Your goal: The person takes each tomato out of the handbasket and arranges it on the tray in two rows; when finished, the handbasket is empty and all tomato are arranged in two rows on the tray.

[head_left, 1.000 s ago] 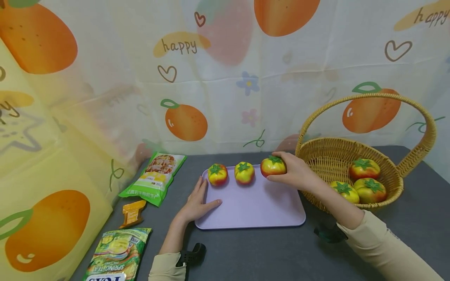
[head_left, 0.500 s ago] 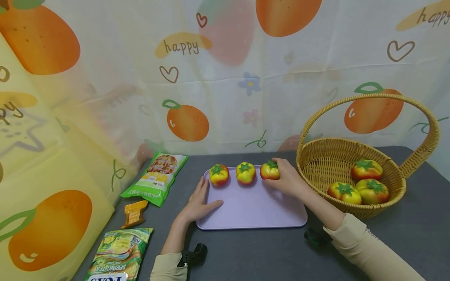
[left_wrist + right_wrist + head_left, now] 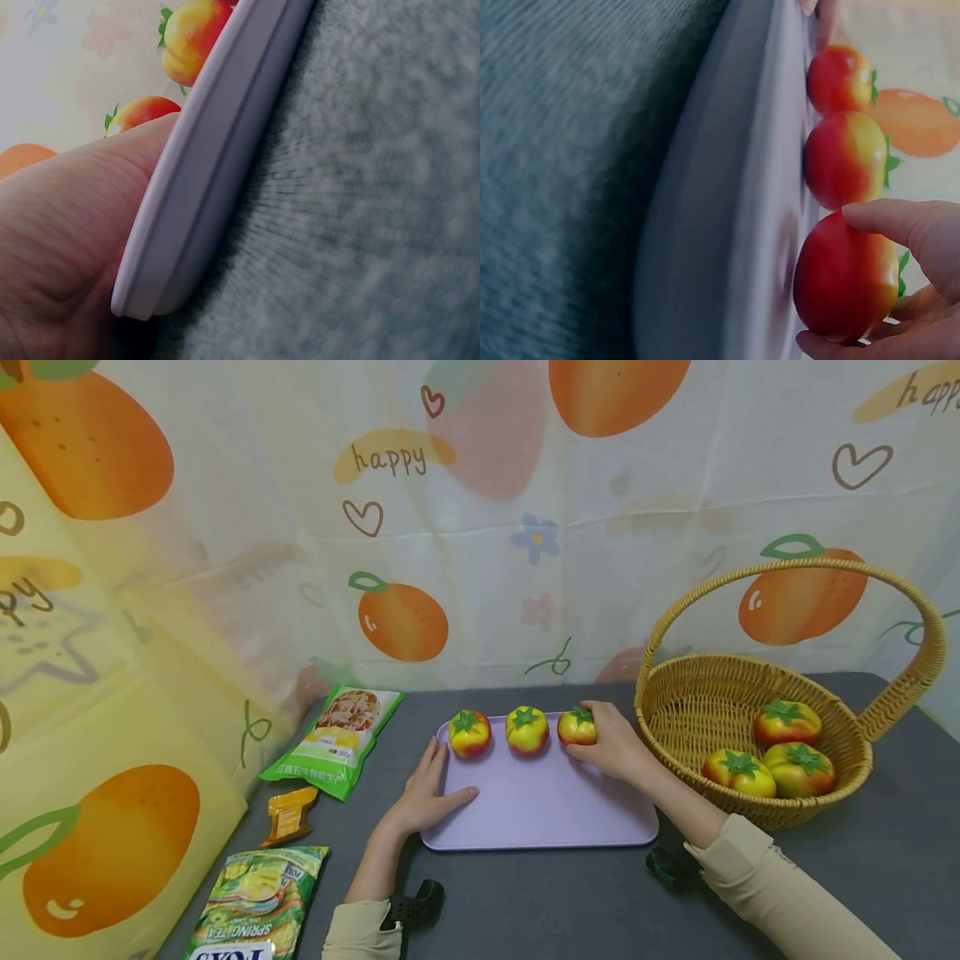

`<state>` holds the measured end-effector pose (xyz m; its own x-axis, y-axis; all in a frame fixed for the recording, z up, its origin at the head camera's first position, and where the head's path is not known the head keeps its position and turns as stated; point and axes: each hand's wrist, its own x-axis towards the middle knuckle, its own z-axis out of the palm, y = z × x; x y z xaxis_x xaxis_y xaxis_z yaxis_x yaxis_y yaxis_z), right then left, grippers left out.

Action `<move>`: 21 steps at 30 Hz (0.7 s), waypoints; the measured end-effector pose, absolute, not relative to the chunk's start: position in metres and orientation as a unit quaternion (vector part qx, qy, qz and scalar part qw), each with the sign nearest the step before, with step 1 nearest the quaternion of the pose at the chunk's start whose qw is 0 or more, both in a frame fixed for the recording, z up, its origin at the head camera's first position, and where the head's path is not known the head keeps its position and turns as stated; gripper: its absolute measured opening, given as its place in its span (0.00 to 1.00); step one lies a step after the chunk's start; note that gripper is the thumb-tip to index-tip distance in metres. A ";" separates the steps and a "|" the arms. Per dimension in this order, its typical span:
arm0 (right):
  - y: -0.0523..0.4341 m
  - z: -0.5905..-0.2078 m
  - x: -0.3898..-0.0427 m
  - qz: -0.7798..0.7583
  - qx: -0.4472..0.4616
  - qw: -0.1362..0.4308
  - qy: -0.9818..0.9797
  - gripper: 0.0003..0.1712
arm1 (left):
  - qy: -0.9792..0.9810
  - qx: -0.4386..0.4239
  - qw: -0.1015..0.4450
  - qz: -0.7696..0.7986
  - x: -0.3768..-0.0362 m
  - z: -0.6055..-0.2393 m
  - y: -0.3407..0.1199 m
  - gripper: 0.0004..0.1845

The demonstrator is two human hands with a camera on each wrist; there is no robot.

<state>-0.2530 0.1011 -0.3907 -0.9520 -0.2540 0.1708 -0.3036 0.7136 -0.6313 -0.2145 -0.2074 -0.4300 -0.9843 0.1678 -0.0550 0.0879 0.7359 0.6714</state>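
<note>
A lilac tray (image 3: pixel 540 814) lies on the dark table, bearing a row of red-and-yellow tomatoes with green star-shaped tops along its far side. The left tomato (image 3: pixel 470 734) and the middle tomato (image 3: pixel 527 731) stand apart from each other. My right hand (image 3: pixel 618 743) holds the right tomato (image 3: pixel 576 727) between thumb and fingers, at the tray's far right; the right wrist view shows this tomato (image 3: pixel 844 281) close to the tray wall. My left hand (image 3: pixel 423 793) rests on the tray's left edge, fingers straight along the rim and thumb over the tray floor.
A wicker basket (image 3: pixel 697 693) with a tall handle stands to the right, holding several more tomatoes (image 3: pixel 787 722). On the left lie a green-and-white food packet (image 3: pixel 337 735), a small orange wrapped snack (image 3: pixel 288 814) and a green tea-candy bag (image 3: pixel 258 893). A printed cloth hangs behind.
My right hand has moved slightly left and down with its tomato, toward the middle one, then stayed almost still. The left hand keeps its place on the tray.
</note>
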 end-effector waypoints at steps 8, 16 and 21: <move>0.104 -0.396 -0.256 0.349 0.152 0.044 -0.924 0.41 | 0.929 0.070 0.057 0.360 -0.215 -0.431 -0.208 0.52; 0.103 -0.398 -0.256 0.349 0.159 0.065 -0.921 0.40 | 0.929 0.065 0.058 0.359 -0.216 -0.431 -0.208 0.52; 0.102 -0.395 -0.256 0.347 0.164 0.067 -0.921 0.40 | 0.930 0.064 0.058 0.357 -0.216 -0.430 -0.207 0.52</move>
